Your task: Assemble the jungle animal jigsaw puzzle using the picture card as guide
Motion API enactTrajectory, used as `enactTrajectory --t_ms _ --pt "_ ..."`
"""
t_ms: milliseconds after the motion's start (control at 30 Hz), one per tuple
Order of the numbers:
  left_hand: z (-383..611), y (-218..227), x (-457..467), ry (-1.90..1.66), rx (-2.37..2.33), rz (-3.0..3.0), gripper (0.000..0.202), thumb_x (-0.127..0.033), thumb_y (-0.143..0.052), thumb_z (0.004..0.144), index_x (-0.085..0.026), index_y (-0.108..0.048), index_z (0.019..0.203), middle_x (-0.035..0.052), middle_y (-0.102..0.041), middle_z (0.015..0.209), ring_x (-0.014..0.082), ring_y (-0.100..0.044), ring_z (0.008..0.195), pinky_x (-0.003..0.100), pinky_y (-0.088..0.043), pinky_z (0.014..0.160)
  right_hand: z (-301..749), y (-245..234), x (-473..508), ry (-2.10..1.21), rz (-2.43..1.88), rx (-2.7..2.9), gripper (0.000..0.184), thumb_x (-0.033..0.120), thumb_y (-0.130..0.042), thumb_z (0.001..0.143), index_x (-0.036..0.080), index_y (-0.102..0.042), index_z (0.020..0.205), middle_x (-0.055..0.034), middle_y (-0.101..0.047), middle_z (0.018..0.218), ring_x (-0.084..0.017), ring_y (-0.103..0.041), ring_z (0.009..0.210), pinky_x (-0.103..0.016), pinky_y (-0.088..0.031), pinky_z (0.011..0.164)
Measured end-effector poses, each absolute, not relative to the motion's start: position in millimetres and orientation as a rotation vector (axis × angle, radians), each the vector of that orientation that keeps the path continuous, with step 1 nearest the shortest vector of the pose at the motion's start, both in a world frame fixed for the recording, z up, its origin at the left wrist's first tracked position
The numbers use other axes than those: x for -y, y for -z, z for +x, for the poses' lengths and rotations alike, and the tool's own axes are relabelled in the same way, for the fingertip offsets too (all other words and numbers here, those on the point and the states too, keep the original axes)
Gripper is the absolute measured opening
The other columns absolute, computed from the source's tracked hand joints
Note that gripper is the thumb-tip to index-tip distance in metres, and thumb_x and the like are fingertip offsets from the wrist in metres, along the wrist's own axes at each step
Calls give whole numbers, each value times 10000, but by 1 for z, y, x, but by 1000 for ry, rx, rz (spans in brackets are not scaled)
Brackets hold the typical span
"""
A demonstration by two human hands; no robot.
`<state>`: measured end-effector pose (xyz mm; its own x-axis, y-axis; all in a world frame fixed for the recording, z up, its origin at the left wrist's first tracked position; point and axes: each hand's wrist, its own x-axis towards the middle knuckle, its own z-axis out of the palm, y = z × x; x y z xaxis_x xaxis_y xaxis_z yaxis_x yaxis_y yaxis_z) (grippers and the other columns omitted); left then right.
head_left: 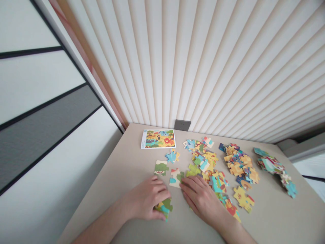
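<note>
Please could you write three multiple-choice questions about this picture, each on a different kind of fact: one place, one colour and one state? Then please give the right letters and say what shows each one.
1. Where on the table does the picture card lie?
A) Near the far edge
B) At the right end
C) At the near edge

2. What colour is the wall socket above the table?
A) Red
B) Grey
C) Yellow

3. What is the state of the green-and-blue puzzle pieces at the left hand?
A) Lying apart from the hand
B) Stacked on the picture card
C) Held in that hand

Answers:
1. A, because the card lies close to the wall, just below the socket.
2. B, because the socket plate looks dark grey.
3. C, because the hand closes around the pieces.
</note>
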<state>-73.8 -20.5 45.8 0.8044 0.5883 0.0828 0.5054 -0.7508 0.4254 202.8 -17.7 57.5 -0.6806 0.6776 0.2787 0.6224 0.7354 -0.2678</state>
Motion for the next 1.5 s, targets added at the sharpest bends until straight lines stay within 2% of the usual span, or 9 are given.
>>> enactTrajectory --t_ms 100,233,333,467,933,1100,1200,1367,1500 --pt "-81 -53 15 -326 -903 2606 425 -611 -753 851 -222 -637 980 35 -684 907 239 -635 869 393 -445 839 202 -58 18 -206 -1018 2583 267 151 -548 1012 229 -709 1210 -98 -740 1191 -261 -680 1106 -469 -560 982" --pt "-103 -61 0 -410 -1304 2614 154 -355 -567 1032 -229 -653 1050 53 -684 995 243 -635 951 414 -447 901 202 -57 18 -186 -1032 2597 256 153 -562 1008 219 -705 1210 -97 -738 1204 -266 -674 1107 -472 -555 982" --pt "-118 -56 -11 -487 -1483 2589 191 -335 -566 1023 -242 -666 1156 70 -683 1104 265 -633 1035 440 -473 952 202 -56 20 -144 -1037 2601 270 149 -578 999 224 -695 1230 -104 -736 1215 -267 -669 1131 -472 -543 999" --pt "-123 -42 -17 -494 -1431 2600 327 -368 -582 1017 -286 -633 1330 78 -660 1258 273 -622 1166 453 -487 1035 201 -57 22 -127 -1048 2612 272 148 -587 996 220 -687 1239 -104 -735 1211 -263 -671 1124 -463 -537 1006" --pt "-130 -21 -23 -509 -1426 2593 353 -409 -598 1007 -308 -650 1341 64 -665 1296 277 -629 1193 441 -505 1040 204 -68 20 -200 -1038 2570 276 183 -543 1029 204 -671 1273 -101 -726 1230 -256 -656 1158 -436 -525 1031" --pt "-135 -16 -25 -531 -1452 2596 425 -435 -618 991 -260 -618 1378 94 -655 1328 289 -625 1198 446 -497 1056 232 -85 -32 -263 -1293 2370 282 184 -506 1035 210 -709 1228 -112 -724 1238 -234 -674 1138 -395 -532 1024" --pt "-134 -21 -24 -499 -1439 2572 385 -395 -619 992 -261 -630 1353 86 -646 1328 283 -616 1207 445 -489 1063 254 -84 -84 -270 -1564 2380 298 230 -528 1028 218 -717 1258 -106 -718 1287 -251 -656 1214 -395 -495 1070" --pt "-127 -31 -22 -464 -1442 2538 338 -337 -624 991 -247 -642 1317 80 -642 1301 274 -601 1211 448 -472 1072 269 -64 -148 -307 -1670 2419 491 329 -689 913 142 -669 1367 -176 -696 1340 -343 -618 1276 -442 -461 1091" --pt "-124 -36 -20 -462 -1448 2511 327 -293 -638 985 -244 -633 1308 79 -637 1296 274 -590 1217 453 -457 1077 265 -52 -163 -345 -1701 2463 679 371 -743 841 141 -593 1462 -176 -687 1352 -347 -614 1276 -426 -452 1079"
